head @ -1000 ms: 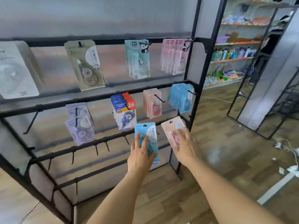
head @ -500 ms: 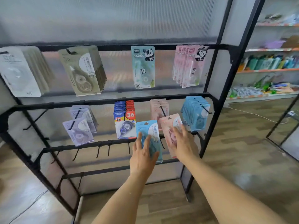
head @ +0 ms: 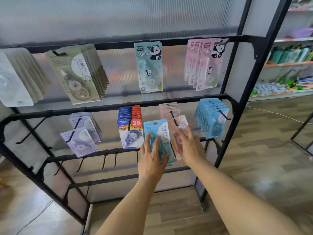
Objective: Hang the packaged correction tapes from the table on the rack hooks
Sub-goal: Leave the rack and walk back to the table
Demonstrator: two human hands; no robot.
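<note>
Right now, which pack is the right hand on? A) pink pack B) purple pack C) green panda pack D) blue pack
A: the right hand holds the pink pack up at the pink stack's hook, while the left hand holds the blue pack beside it.

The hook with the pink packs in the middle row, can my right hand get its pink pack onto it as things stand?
Probably yes. The right hand holds the pink pack right at that hook, whose tip sticks out past the hung pink packs. Nothing is between them.
</note>
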